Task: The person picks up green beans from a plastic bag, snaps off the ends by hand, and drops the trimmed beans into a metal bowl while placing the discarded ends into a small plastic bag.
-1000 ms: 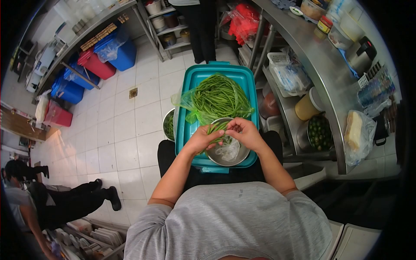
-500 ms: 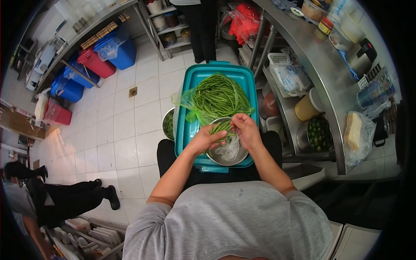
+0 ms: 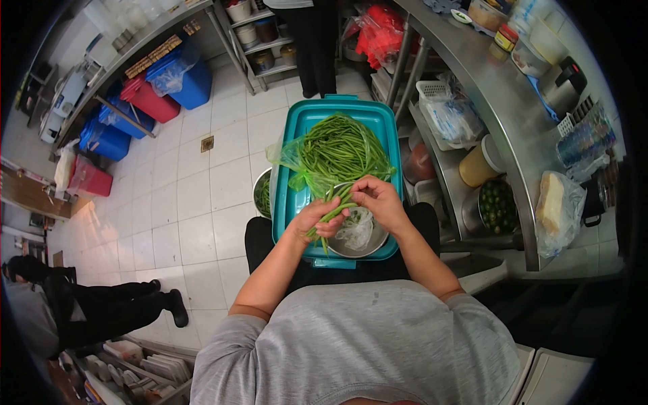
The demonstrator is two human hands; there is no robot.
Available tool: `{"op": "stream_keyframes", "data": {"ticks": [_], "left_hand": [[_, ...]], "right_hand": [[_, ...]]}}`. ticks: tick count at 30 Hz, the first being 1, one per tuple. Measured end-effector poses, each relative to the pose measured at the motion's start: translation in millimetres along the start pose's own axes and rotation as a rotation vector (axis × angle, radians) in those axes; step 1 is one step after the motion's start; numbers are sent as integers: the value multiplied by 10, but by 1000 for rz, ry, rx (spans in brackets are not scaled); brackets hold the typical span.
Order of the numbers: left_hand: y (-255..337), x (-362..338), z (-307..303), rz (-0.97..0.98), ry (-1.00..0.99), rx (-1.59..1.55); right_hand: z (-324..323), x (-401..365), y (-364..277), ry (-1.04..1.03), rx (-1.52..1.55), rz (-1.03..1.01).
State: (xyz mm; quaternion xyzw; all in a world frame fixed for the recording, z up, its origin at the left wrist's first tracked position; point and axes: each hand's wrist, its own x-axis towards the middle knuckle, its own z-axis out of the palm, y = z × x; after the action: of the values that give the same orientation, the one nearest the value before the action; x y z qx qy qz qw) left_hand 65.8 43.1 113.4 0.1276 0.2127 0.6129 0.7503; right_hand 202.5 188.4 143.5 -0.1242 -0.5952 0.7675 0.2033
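A small bunch of green beans sticks out of my left hand, whose fingers are wrapped around it. At the beans' upper tips my right hand pinches the end of a green bean. Both hands are over a metal bowl with a crumpled clear plastic bag inside. Just beyond lies a large heap of green beans in an opened green plastic bag. Bowl and heap rest on a teal plastic lid or tray at my lap.
Left of the teal tray stands another metal bowl with green pieces. A steel counter runs along the right, with a pot of small green fruits beneath. One person stands ahead; another person is at lower left. Blue bins line the left.
The bunch in my left hand now points more upright, and that hand has shifted slightly left. My right hand has moved a little left toward the bean tips. The person at lower left has shifted.
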Motion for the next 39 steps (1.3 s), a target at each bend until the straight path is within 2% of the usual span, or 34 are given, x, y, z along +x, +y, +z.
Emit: {"op": "stream_keyframes", "data": {"ticks": [4,6,10,13,16,19,22,25,28,31,39], "left_hand": [[-29,8,-16,-40,-27,51],[-29,8,1,-40,-67,71],[75,-65,243,-47,55,378],[165,-91,288,-47,83,431],[210,-118,282,36,147,486],[224,-122,289,98,211,592],[196,-90,256,140,281,719],[204,-77,280,137,309,757],[209,-63,318,121,298,771],[180,-41,308,102,280,734],[141,-19,369,107,223,628]], "right_hand": [[-98,-13,35,-77,-159,-50],[-151,-15,46,-150,-13,79],[-202,-60,104,-275,339,278],[-220,-69,186,-393,644,263],[-198,-59,56,-267,469,244],[-248,-31,57,-136,-121,213],[-258,-51,171,-73,-324,130],[-182,-63,138,-87,-117,118],[-161,-50,123,-160,35,210],[-151,-51,147,-245,-15,273],[-23,-87,226,-199,-6,71]]}}
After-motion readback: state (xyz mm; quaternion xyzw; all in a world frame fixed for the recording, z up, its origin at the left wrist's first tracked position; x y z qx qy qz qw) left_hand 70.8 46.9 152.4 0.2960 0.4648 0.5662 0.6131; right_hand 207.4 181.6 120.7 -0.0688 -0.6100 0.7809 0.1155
